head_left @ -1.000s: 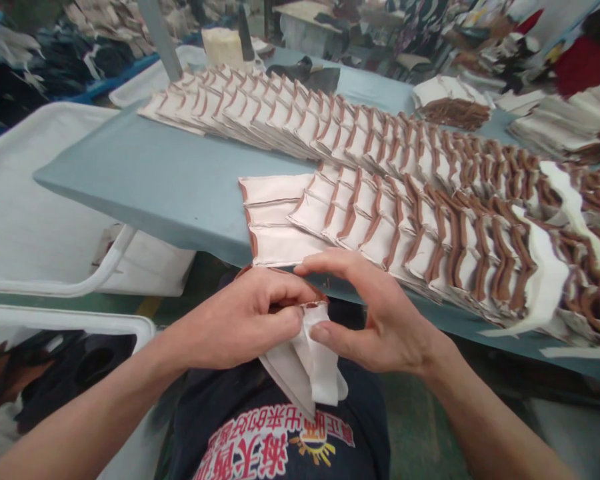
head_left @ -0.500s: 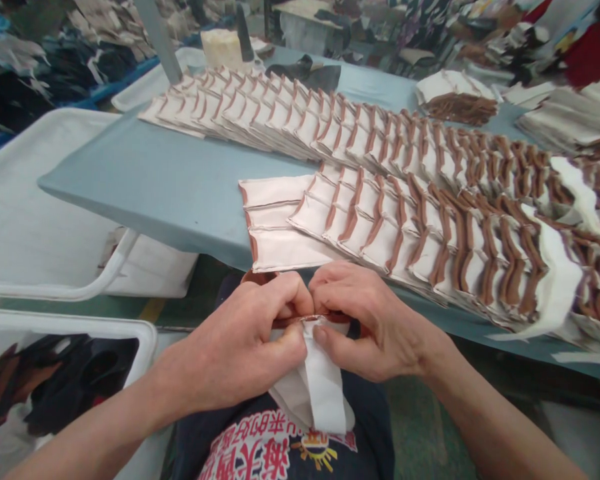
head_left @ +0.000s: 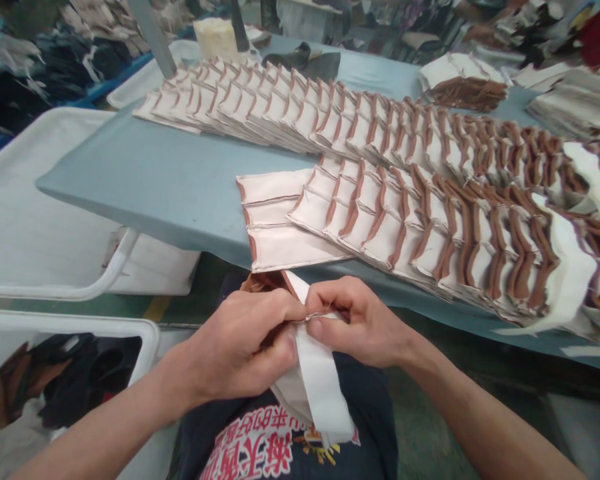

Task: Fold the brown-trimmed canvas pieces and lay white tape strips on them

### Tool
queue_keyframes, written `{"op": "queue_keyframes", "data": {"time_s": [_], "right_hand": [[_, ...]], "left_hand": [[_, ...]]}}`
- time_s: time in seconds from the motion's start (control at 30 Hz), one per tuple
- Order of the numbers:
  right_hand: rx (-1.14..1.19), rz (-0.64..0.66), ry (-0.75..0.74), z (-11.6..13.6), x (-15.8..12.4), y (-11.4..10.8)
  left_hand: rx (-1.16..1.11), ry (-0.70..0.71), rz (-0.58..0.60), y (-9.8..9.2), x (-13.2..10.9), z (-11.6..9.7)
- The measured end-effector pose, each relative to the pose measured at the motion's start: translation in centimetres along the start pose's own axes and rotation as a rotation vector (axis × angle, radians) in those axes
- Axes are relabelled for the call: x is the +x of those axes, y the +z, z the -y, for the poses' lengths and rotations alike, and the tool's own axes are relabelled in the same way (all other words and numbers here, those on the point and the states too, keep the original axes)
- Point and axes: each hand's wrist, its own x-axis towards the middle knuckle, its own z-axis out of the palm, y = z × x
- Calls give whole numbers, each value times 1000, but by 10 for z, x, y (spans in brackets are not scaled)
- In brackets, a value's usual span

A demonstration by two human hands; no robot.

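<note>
My left hand (head_left: 243,347) and my right hand (head_left: 357,321) meet just below the table's near edge, both pinched on one white fabric piece (head_left: 320,387) with a brown trimmed edge. Its white tail hangs down over my dark printed shirt (head_left: 260,447). Right above my hands, on the blue-grey table (head_left: 145,180), lie pale pink fabric pieces (head_left: 275,220) with brown edges, the near end of a long overlapped row (head_left: 430,233).
A second overlapped row (head_left: 305,113) runs along the table's far side, with more stacks (head_left: 463,83) at the back right. White bins (head_left: 40,200) stand to the left; the nearer bin (head_left: 80,327) holds dark cloth. A grey post (head_left: 153,37) rises behind.
My right hand has come in from open fingers to a pinch on the piece beside my left hand. The white tail has been pulled out longer and hangs lower.
</note>
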Motion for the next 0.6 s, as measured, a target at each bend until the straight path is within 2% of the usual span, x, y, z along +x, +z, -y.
{"op": "queue_keyframes", "data": {"time_s": [0.13,0.3,0.47,0.6], "right_hand": [[218,-47,92,-10,-3,11],[477,-76,159,-23,-9,20],[607,-206,184,-25,-7,34],[689,-127,197,-20,-7,38]], "left_hand": [[-29,203,-103,11,-5,22],[37,336,-50,15,-7,31],[272,353,-5,12,-9,29],[154,368,-25,10,-12,24]]}}
